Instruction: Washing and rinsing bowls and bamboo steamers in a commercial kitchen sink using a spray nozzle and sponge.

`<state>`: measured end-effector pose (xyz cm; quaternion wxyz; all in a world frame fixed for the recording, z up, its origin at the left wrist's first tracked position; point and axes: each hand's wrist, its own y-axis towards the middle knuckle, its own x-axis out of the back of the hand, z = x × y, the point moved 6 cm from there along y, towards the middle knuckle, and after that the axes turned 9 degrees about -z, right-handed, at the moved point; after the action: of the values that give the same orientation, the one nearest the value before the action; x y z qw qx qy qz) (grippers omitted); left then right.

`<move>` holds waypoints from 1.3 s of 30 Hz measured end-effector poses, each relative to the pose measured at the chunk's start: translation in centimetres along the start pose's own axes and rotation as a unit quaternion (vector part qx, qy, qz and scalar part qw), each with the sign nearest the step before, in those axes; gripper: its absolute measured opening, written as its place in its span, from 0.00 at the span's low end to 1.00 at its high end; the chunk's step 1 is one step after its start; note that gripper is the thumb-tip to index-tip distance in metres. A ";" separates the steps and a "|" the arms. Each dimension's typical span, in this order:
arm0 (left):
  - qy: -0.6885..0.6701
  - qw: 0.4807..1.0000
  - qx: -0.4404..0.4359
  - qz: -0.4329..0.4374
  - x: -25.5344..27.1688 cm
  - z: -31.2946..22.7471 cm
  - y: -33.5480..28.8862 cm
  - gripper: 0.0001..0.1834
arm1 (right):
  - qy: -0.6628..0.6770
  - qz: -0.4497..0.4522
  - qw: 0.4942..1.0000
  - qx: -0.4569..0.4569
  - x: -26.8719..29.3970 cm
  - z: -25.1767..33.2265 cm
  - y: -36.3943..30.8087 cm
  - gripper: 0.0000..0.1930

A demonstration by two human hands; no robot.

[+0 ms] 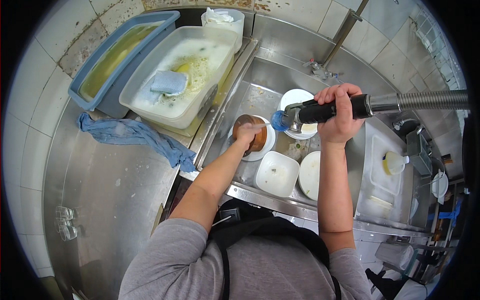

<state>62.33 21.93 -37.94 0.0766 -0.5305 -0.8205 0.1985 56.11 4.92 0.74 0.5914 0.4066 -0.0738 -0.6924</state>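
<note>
My right hand (339, 112) is closed around the black handle of a rinse sprayer (320, 112), whose blue nozzle points left over the sink (250, 77). A thin streak of water shows between the nozzle and a brown, wood-like bowl (259, 140). That bowl is tilted, and my left hand (246, 133) grips its left side; the fingers are partly blurred. Beneath the bowl lies a white plate (270, 142). Below and right of it sit a square white bowl (277, 175) and another white plate (310, 172). Stacked white plates (295, 96) lie behind the nozzle.
To the left stand a clear tub (135, 107) of suds holding a blue sponge cloth (169, 82), and a blue tub (80, 95) of yellowish liquid. A blue rag (135, 134) hangs near the sink edge. Small glasses (66, 222) are far left; a yellow bottle (395, 163) is right.
</note>
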 end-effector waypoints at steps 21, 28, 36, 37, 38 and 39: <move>0.242 0.886 -0.265 0.295 -3.8 -17.5 -10.0 0.13 | -0.339 -0.081 0.937 0.019 20.8 -6.8 -2.1 0.05; 0.523 0.721 -0.408 0.202 -2.1 -9.9 -8.5 0.13 | -0.363 -0.203 0.907 0.072 25.0 -6.8 -3.4 0.18; 0.549 0.702 -0.442 0.105 -1.7 -4.7 -2.1 0.09 | -0.371 -0.254 0.880 -0.151 25.2 -7.2 -5.3 0.17; 0.581 0.686 -0.425 0.111 -1.7 -4.0 -1.5 0.12 | -0.370 -0.249 0.883 -0.148 25.0 -7.0 -5.4 0.17; 0.612 0.668 -0.407 0.116 -1.6 -3.4 -1.0 0.14 | -0.368 -0.250 0.884 -0.147 25.0 -6.8 -5.9 0.16; 0.608 0.668 -0.410 0.126 -1.8 -2.9 -1.2 0.14 | -0.367 -0.253 0.884 -0.143 25.4 -6.4 -6.0 0.16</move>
<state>63.06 20.63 -34.68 0.3070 -0.6100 -0.5165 -0.5167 56.52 -13.29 -19.05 0.3788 0.0397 -0.0804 -0.9211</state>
